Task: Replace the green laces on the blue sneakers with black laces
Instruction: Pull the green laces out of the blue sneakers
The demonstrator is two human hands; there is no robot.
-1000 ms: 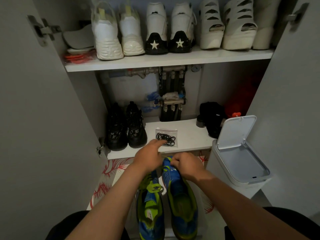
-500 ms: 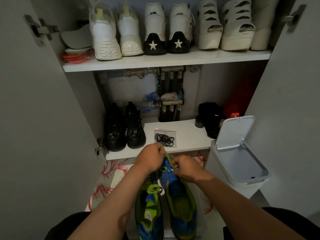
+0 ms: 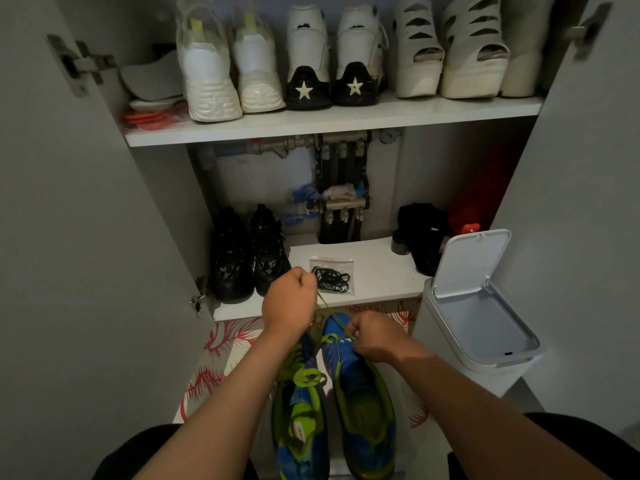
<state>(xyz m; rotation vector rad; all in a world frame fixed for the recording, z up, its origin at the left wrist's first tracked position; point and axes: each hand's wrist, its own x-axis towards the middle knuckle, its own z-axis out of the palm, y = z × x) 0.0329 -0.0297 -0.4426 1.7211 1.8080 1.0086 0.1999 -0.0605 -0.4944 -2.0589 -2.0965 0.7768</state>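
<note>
A person's left hand [image 3: 289, 299], fingers curled, is holding a green lace [image 3: 328, 310] taut above two blue sneakers [image 3: 362, 400] lying on the floor. The right hand [image 3: 375, 336] is pinching that lace at one sneaker's toe. Bagged black laces [image 3: 332, 279] are lying on the shelf [image 3: 384, 271] just beyond.

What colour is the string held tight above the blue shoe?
Lime green. The thin shoelace shows best in the head view, the only view here.

The sneakers [image 3: 360, 403] are blue with green laces [image 3: 304, 377] and lining, the bagged laces [image 3: 331, 279] black, the mat [image 3: 221, 362] white with red fronds, the bin [image 3: 485, 327] white.
</note>
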